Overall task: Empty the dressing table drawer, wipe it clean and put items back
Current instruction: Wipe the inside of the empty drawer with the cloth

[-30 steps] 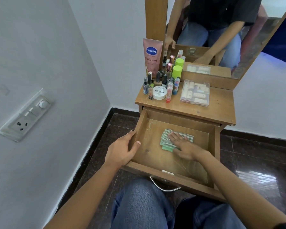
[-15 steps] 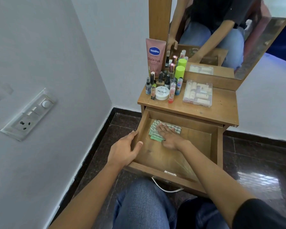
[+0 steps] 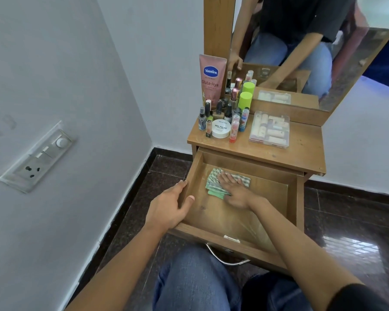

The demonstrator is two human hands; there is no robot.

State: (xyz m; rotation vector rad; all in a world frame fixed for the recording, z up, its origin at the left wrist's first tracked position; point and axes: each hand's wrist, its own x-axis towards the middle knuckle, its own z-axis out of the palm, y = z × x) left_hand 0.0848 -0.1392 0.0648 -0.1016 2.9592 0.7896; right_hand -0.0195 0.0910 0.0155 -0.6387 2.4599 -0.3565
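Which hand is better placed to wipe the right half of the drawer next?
Right. The right hand lies flat on the cloth inside the drawer; the left hand grips the drawer's left wall, steadying it.

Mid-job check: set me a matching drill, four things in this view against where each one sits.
Things:
1. cloth
2. Vaseline tube
3. clear case
4. left hand

Places:
A. gripping the left wall of the drawer
B. right part of the tabletop
C. on the drawer floor, under the flat right hand
D. back left of the tabletop

Pairs: 1-C, 2-D, 3-B, 4-A
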